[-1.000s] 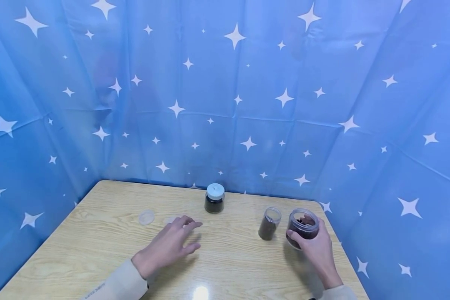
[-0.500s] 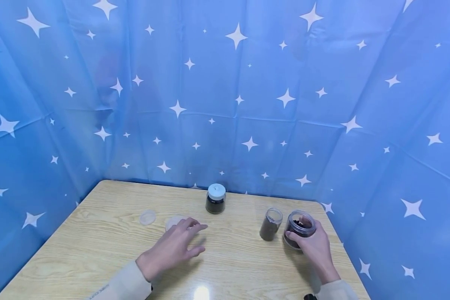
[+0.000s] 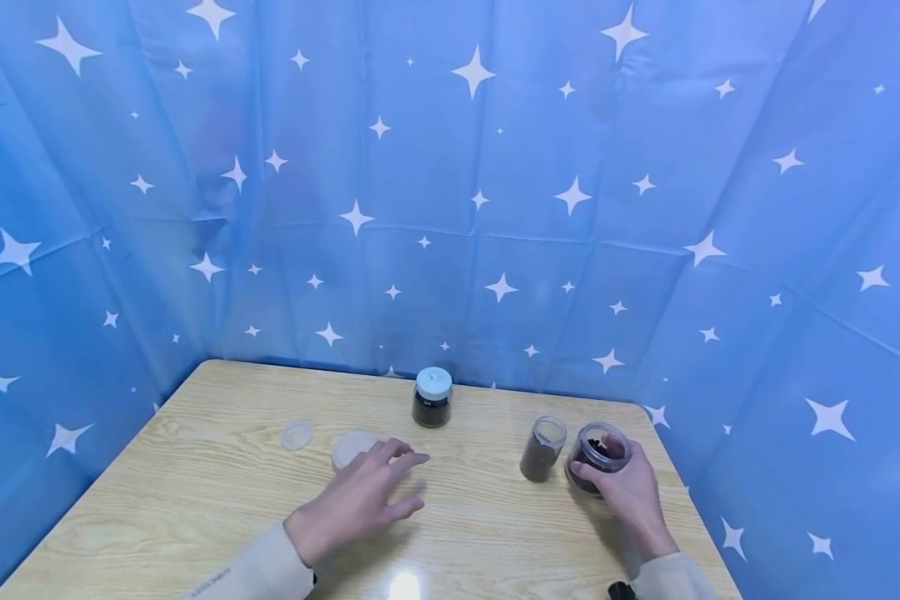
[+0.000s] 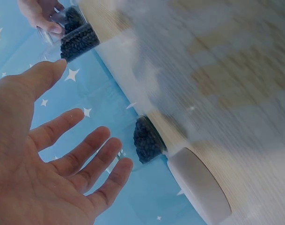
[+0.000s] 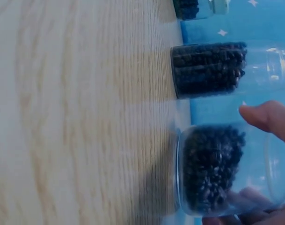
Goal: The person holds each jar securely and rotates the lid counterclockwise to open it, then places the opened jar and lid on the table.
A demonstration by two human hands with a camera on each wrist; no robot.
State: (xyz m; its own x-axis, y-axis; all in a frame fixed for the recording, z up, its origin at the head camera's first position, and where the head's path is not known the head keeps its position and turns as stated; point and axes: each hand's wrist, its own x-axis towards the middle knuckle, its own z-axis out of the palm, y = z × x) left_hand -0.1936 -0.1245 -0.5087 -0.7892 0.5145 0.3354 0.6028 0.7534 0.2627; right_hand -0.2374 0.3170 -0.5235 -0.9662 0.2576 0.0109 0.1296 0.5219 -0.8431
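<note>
My right hand point(image 3: 630, 492) grips a wide clear jar point(image 5: 212, 168) of dark beans around its side, thumb on the near side. The jar's mouth is uncovered and it stands upright at the table's right. Just left of it is a slim uncovered jar point(image 3: 542, 450) of the same dark beans, apart from my fingers. My left hand point(image 3: 367, 496) hovers over the table with fingers spread and loosely bent, holding nothing. Partly behind it lies a thick white lid point(image 3: 351, 447). Farther left lies a thin translucent lid point(image 3: 297, 434).
A third jar point(image 3: 431, 408) of dark beans, with a pale blue lid, stands near the table's back edge. Behind the wooden table point(image 3: 195, 483) hangs a blue curtain point(image 3: 435, 208) with white stars. A black item point(image 3: 621, 591) shows beside the right sleeve.
The wide jar has shifted slightly left and down in my right hand, closer to the slim jar. My left hand has drifted right, showing more of the white lid.
</note>
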